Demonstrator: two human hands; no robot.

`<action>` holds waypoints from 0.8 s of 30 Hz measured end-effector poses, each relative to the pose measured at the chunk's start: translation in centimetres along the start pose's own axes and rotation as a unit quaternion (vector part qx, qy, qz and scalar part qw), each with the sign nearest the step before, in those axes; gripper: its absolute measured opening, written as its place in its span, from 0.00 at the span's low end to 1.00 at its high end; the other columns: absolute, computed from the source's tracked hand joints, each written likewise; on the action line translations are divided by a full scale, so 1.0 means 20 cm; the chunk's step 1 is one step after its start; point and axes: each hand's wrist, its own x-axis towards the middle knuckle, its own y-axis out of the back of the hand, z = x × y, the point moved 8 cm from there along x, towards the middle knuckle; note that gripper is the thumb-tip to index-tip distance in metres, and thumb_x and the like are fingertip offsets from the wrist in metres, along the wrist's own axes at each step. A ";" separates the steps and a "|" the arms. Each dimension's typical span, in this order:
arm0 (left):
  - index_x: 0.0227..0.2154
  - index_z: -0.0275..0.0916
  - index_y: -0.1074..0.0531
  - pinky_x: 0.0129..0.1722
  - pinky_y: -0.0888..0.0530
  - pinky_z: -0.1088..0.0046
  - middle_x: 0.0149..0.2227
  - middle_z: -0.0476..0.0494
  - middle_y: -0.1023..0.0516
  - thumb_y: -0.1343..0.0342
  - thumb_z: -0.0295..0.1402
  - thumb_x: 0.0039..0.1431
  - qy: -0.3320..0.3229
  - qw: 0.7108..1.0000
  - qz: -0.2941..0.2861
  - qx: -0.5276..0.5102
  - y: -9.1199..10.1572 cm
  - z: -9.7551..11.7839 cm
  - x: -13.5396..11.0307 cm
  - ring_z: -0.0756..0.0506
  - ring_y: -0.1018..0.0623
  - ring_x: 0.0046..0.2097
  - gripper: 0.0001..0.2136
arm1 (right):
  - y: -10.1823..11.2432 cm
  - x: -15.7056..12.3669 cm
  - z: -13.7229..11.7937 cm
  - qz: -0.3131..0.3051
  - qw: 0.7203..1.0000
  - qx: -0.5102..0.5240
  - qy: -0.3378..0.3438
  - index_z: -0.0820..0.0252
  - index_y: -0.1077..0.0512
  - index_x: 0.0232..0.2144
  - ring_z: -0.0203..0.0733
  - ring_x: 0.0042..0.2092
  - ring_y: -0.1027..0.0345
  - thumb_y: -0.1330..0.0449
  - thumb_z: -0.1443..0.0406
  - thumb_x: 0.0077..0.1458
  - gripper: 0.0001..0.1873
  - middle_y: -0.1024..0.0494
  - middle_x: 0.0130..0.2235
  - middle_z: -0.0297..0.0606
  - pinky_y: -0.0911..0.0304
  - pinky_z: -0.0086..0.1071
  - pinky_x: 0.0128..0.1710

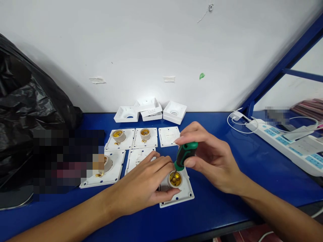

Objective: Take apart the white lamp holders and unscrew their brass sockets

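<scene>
My right hand (217, 158) grips a green and black screwdriver (186, 155) by its handle, which tilts up to the right. The screwdriver's shaft points down into the brass-lined lamp socket (175, 179). This socket sits on a square white plate (186, 194) near the table's front edge. My left hand (141, 183) steadies the socket, thumb on the near side and fingers around the far side. Partly under my left wrist and fingers lies another white plate (131, 163) with a small white fitting.
Two plates with sockets (118, 136) (145, 135) and a bare plate (168, 136) lie behind my hands; another socket plate (114, 171) is at left. White square covers (175, 112) lean by the wall. A black bag (30, 90) stands left, a power strip (285, 143) right.
</scene>
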 end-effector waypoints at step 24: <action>0.40 0.43 0.26 0.52 0.26 0.61 0.40 0.48 0.19 0.47 0.41 0.74 0.015 0.995 -0.014 -0.095 0.02 0.01 0.05 0.41 0.20 0.41 0.10 | -0.18 -0.03 -0.10 -0.125 0.988 -0.077 0.046 0.51 0.34 0.70 0.42 0.57 0.31 0.45 0.78 0.68 0.32 0.23 0.57 0.39 0.31 0.37 0.58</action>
